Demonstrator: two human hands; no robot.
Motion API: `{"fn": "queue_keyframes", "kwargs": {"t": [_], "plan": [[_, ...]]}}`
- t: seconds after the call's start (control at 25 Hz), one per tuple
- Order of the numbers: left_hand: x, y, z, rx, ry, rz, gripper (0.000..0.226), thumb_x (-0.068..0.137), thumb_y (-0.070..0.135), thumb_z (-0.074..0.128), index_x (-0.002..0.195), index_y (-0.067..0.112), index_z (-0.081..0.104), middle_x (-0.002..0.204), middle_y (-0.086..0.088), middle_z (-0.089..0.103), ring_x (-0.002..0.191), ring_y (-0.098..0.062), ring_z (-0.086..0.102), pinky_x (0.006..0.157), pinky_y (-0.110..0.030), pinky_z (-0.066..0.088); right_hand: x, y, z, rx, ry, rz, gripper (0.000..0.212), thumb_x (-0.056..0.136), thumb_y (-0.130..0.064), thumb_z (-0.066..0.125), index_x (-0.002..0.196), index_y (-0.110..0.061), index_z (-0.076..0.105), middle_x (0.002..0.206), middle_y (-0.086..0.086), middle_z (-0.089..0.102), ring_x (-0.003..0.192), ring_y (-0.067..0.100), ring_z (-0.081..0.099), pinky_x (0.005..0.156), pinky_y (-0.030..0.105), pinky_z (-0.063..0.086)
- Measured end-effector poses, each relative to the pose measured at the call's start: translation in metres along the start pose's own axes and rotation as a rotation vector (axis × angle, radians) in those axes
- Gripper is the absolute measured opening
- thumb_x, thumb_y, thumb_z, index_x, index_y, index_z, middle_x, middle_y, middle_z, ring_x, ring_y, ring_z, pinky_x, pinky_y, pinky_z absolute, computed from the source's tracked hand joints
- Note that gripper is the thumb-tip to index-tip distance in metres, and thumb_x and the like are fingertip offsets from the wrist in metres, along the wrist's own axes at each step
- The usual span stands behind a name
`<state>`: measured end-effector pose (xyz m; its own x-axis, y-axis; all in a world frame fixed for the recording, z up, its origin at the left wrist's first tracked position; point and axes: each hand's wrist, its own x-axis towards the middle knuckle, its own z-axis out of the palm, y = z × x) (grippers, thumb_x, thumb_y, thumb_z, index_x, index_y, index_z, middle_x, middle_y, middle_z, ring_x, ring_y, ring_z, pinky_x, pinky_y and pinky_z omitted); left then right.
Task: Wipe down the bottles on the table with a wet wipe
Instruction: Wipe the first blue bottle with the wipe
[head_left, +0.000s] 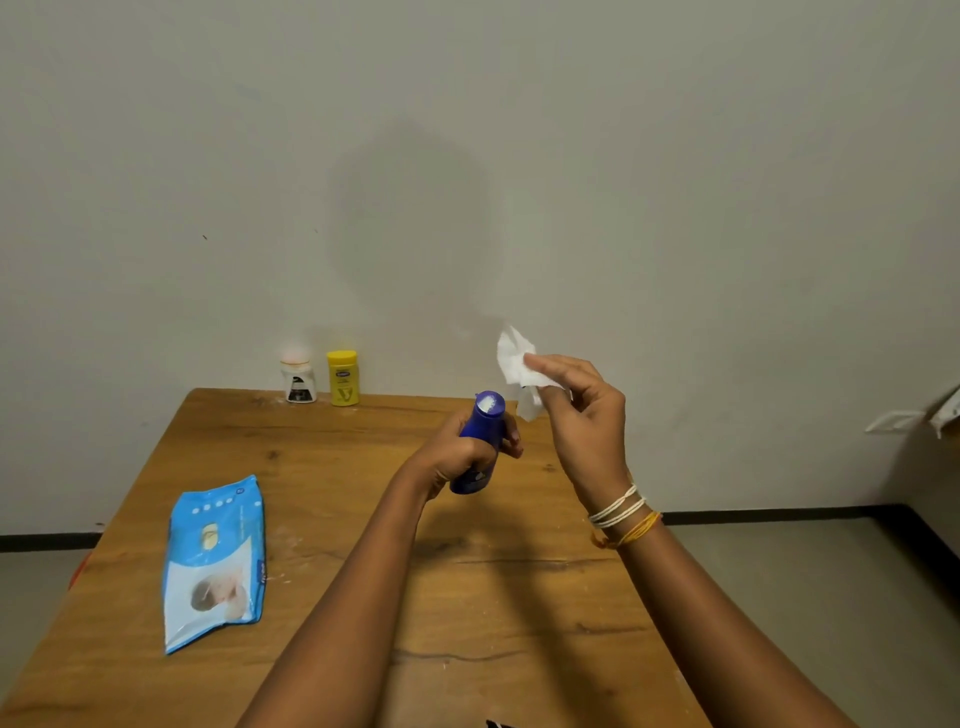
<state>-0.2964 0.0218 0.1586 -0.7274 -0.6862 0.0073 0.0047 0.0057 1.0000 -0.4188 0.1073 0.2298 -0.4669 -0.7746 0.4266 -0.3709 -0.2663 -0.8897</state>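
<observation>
Blue bottle (480, 441) tilted, white residue on cap; wipe (517, 364) crumpled.

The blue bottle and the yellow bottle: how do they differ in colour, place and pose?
The blue bottle is dark blue with a white-smeared cap; the yellow bottle is yellow all over. The blue bottle is gripped in the left hand above the table, tilted; the yellow bottle stands upright at the table's far edge, untouched. The blue bottle is near the wet wipe in the right hand; the yellow bottle stands beside a white bottle. Both are capped.
</observation>
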Motion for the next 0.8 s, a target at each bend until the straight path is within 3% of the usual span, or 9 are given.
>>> {"fn": "queue_keyframes", "kwargs": {"t": [0.08,0.16,0.28,0.36,0.48,0.6,0.68,0.8], "plan": [[-0.001,0.002,0.001,0.034,0.004,-0.010,0.035,0.059,-0.003,0.049,0.085,0.017,0.059,0.074,0.012,0.070,0.076,-0.002,0.068,0.064,-0.013,0.051,-0.006,-0.005,0.003,0.016,0.005,-0.015,0.038,0.089,0.008,0.049,0.106,-0.020,0.068,0.110,0.004,0.065,0.098,0.001,0.061,0.072,0.014,0.053],[0.001,0.001,0.002,0.039,0.041,-0.040,0.035,0.058,-0.003,0.049,0.085,0.018,0.056,0.066,0.014,0.068,0.065,0.002,0.064,0.056,-0.012,0.049,-0.016,-0.005,0.009,-0.056,0.003,-0.071,0.034,0.091,0.004,0.050,0.112,-0.018,0.066,0.116,0.002,0.065,0.106,-0.001,0.059,0.080,0.012,0.052],[0.003,-0.001,0.003,0.049,0.131,-0.068,0.027,0.072,-0.005,0.050,0.084,0.019,0.056,0.065,0.003,0.060,0.058,-0.008,0.055,0.050,-0.018,0.044,-0.032,0.005,0.019,-0.416,-0.180,-0.224,0.035,0.093,-0.009,0.054,0.127,-0.014,0.058,0.132,0.002,0.058,0.124,0.006,0.049,0.103,0.021,0.043],[0.002,-0.006,0.003,0.077,0.165,-0.076,0.032,0.081,-0.009,0.046,0.087,0.021,0.055,0.071,0.000,0.057,0.061,-0.009,0.054,0.048,-0.014,0.043,-0.039,0.012,0.024,-0.622,-0.279,-0.349,0.045,0.086,-0.002,0.061,0.130,-0.010,0.055,0.136,0.008,0.054,0.129,0.017,0.048,0.106,0.030,0.042],[0.000,-0.013,0.006,0.032,0.198,-0.098,0.029,0.084,-0.006,0.047,0.094,0.020,0.054,0.079,-0.003,0.059,0.071,-0.013,0.058,0.053,-0.014,0.046,-0.036,0.021,0.021,-0.778,-0.250,-0.541,0.049,0.069,0.003,0.077,0.117,-0.004,0.064,0.120,0.016,0.065,0.112,0.026,0.062,0.096,0.034,0.047],[-0.001,-0.012,0.008,0.028,0.187,-0.071,0.024,0.085,0.001,0.051,0.093,0.024,0.056,0.081,0.001,0.062,0.075,-0.010,0.060,0.060,-0.016,0.049,-0.029,0.026,0.013,-0.737,-0.221,-0.699,0.033,0.069,-0.002,0.077,0.101,-0.002,0.071,0.104,0.015,0.071,0.097,0.026,0.068,0.090,0.030,0.050],[-0.002,-0.007,0.006,0.068,0.145,-0.073,0.033,0.071,-0.003,0.053,0.089,0.025,0.057,0.072,0.007,0.065,0.070,-0.007,0.061,0.058,-0.014,0.050,-0.029,0.029,0.005,-0.611,-0.131,-0.645,0.028,0.071,0.005,0.072,0.098,-0.003,0.072,0.098,0.013,0.072,0.092,0.022,0.068,0.087,0.023,0.052],[-0.002,-0.001,0.003,0.060,0.058,-0.057,0.037,0.055,-0.005,0.047,0.082,0.017,0.059,0.070,0.008,0.068,0.072,-0.007,0.066,0.062,-0.014,0.052,-0.021,0.028,-0.001,-0.329,0.096,-0.291,0.037,0.076,0.015,0.059,0.102,-0.009,0.070,0.100,0.002,0.069,0.095,0.009,0.064,0.085,0.017,0.053]]}}
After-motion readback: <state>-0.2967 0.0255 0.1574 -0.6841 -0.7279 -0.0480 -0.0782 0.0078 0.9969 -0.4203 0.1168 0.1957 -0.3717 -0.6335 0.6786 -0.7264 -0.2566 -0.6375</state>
